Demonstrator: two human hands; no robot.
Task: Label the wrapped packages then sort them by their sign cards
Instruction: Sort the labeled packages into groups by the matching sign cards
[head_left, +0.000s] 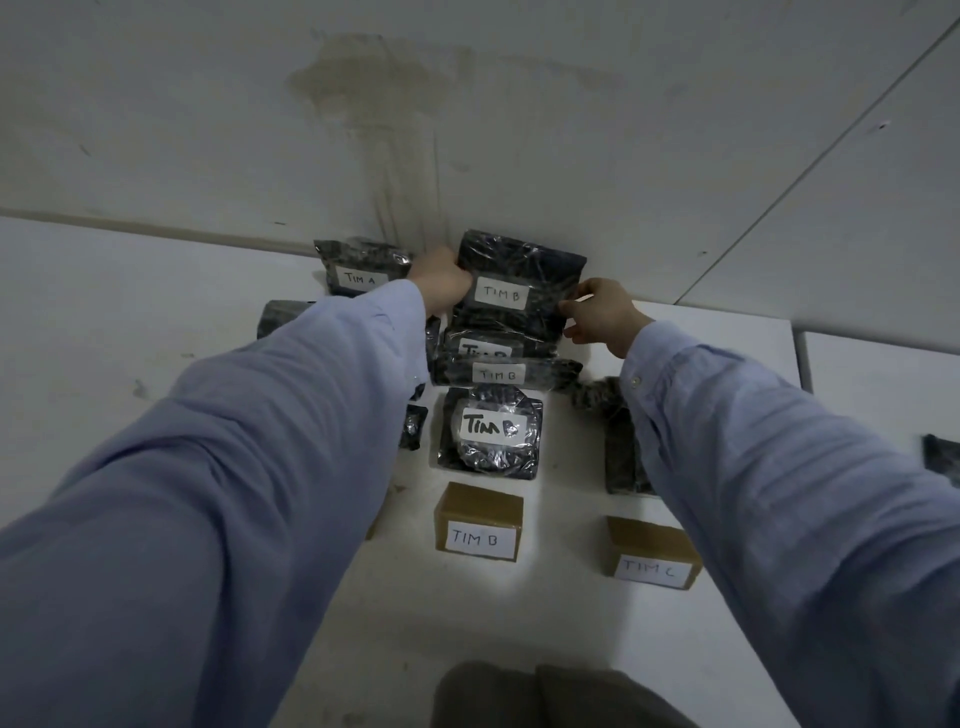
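Black plastic-wrapped package labelled TIM B (519, 283) held upright between left hand (441, 283) gripping its left edge and right hand (602, 314) pinching its right edge, behind the brown TIM B sign card box (479, 521).

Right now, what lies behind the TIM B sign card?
Behind the TIM B sign card runs a row of four black wrapped packages. The left hand and right hand grip the farthest package; the next package's label is partly hidden.
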